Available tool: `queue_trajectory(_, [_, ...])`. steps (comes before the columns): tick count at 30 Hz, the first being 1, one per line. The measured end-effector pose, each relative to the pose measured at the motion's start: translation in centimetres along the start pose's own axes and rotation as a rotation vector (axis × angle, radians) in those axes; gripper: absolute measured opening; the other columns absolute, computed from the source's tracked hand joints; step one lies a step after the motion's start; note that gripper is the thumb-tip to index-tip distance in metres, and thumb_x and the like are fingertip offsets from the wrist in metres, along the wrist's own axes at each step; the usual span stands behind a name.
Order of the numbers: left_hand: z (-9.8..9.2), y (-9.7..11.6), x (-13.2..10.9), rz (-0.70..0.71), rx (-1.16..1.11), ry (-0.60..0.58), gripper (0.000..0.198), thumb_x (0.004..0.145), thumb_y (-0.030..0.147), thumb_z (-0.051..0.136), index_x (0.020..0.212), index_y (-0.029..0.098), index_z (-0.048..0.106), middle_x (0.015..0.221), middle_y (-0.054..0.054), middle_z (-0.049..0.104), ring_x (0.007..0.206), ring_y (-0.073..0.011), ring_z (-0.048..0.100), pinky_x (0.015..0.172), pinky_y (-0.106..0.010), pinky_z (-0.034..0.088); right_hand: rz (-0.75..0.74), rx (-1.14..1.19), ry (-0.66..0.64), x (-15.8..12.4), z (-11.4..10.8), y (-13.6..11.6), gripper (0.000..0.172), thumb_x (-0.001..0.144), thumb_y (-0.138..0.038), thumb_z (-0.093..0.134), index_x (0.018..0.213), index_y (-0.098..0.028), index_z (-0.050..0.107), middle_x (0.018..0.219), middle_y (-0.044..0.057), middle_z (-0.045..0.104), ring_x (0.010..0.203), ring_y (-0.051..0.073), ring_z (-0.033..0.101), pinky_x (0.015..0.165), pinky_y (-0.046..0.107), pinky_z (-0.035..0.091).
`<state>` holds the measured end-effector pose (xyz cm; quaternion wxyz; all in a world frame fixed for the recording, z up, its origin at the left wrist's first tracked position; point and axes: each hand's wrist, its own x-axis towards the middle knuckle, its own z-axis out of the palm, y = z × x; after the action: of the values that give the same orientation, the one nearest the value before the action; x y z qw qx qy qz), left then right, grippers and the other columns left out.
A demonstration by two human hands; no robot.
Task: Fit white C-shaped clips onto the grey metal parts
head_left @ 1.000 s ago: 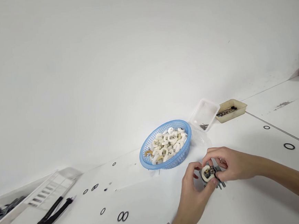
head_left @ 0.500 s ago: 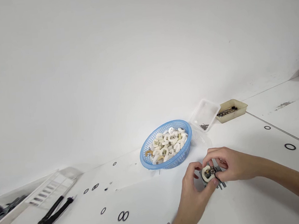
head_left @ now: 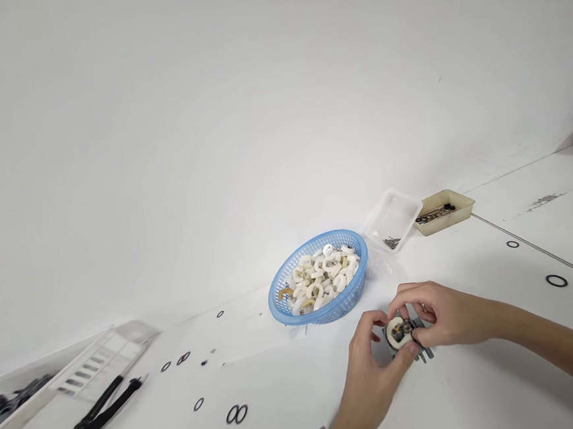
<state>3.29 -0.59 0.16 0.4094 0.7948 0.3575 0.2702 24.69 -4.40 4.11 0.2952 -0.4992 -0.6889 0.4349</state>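
Observation:
Between both hands, low on the white tabletop, is a small grey mechanical part (head_left: 423, 352) with prongs at its near side. A white C-shaped plastic float (head_left: 394, 333) sits in it, with brass-coloured bits at its middle. My left hand (head_left: 375, 366) grips the part from the left, thumb pressed at the float's near edge. On the far right side, my right hand (head_left: 430, 312) has its fingers curled over the part and pinches near its small metal pieces. The right fingertips partly hide what they touch.
A blue basket (head_left: 279, 311) full of white C-shaped floats stands beyond my hands. Behind it are a white tray (head_left: 393, 216) with small pins and a cream tray (head_left: 458, 217) with black rings. Black-handled pliers (head_left: 106, 407) and a white bin (head_left: 56, 381) lie left; loose rings (head_left: 237, 414) are scattered.

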Motion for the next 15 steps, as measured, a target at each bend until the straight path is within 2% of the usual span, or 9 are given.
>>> queue_trajectory(3, [-0.1,-0.2,-0.1,0.018,-0.013,0.027,0.035,0.088,0.048,0.069,0.11,0.023,0.059,0.109,-0.007,0.069,0.104,-0.0278,0.061,0.092,-0.041,0.047,-0.007,-0.041,-0.007,-0.3,-0.3,-0.3,0.043,0.07,-0.015,0.067,0.109,-0.031,0.072,0.104,-0.001,0.054,0.076,0.015,0.046,0.065,0.027,0.041])
queue_trajectory(5, [-0.2,-0.2,-0.2,0.029,-0.047,0.086,0.038,0.092,0.055,0.062,0.112,0.023,0.059,0.11,-0.007,0.068,0.108,-0.029,0.061,0.093,-0.042,0.047,-0.033,-0.047,-0.032,-0.5,-0.4,-0.5,0.048,0.069,-0.014,0.067,0.113,-0.032,0.069,0.112,0.001,0.053,0.088,0.018,0.052,0.069,0.027,0.045])
queue_trajectory(9, [-0.4,-0.3,-0.2,0.033,-0.136,0.172,0.042,0.1,0.062,0.047,0.109,0.023,0.06,0.108,-0.008,0.067,0.109,-0.0285,0.061,0.092,-0.04,0.048,-0.135,-0.09,-0.037,-0.4,0.3,0.0,0.061,0.067,-0.018,0.077,0.125,-0.031,0.063,0.124,0.003,0.055,0.117,0.026,0.053,0.091,0.034,0.049])
queue_trajectory(12, [-0.6,-0.9,0.0,0.01,-0.151,0.224,0.043,0.1,0.063,0.046,0.105,0.023,0.061,0.103,-0.008,0.067,0.106,-0.0285,0.061,0.092,-0.04,0.049,-0.192,-0.141,0.042,0.1,1.6,1.0,0.062,0.067,-0.018,0.078,0.126,-0.029,0.063,0.116,0.002,0.061,0.115,0.026,0.056,0.099,0.037,0.045])
queue_trajectory(15, [-0.7,-1.4,0.2,-0.018,-0.141,0.249,0.043,0.1,0.063,0.046,0.105,0.024,0.062,0.103,-0.008,0.068,0.106,-0.0293,0.062,0.092,-0.041,0.049,-0.211,-0.128,0.095,0.6,2.5,2.0,0.062,0.066,-0.017,0.078,0.126,-0.028,0.064,0.111,0.001,0.064,0.105,0.023,0.061,0.091,0.034,0.049])
